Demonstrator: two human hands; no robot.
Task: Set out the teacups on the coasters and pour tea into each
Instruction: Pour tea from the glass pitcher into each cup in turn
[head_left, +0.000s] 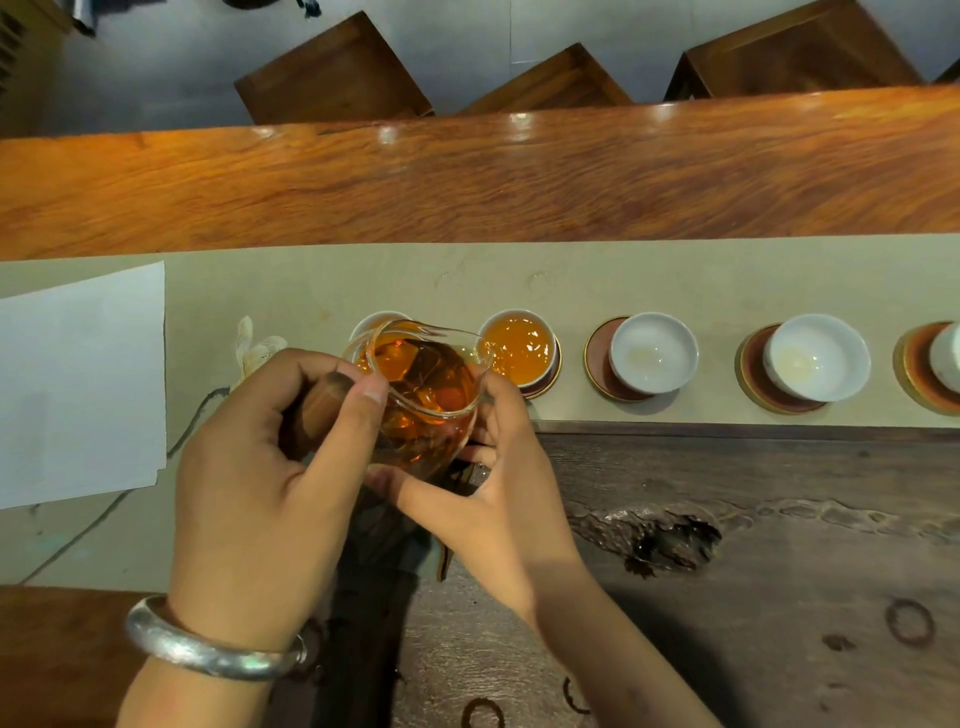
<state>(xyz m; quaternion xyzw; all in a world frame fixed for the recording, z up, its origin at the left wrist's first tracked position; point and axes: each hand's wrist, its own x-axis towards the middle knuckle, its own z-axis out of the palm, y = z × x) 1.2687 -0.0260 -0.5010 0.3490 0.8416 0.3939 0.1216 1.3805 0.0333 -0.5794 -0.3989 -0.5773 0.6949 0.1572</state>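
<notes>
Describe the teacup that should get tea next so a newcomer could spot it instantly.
Follow the row of white cups on the beige runner. The third teacup from the left sits off-centre on its coaster. It is the first unfilled one, right of the full teacup.

Bare runner (675, 270) lies beyond the teacups (653, 353); white paper (78, 384) crowds the left.
</notes>
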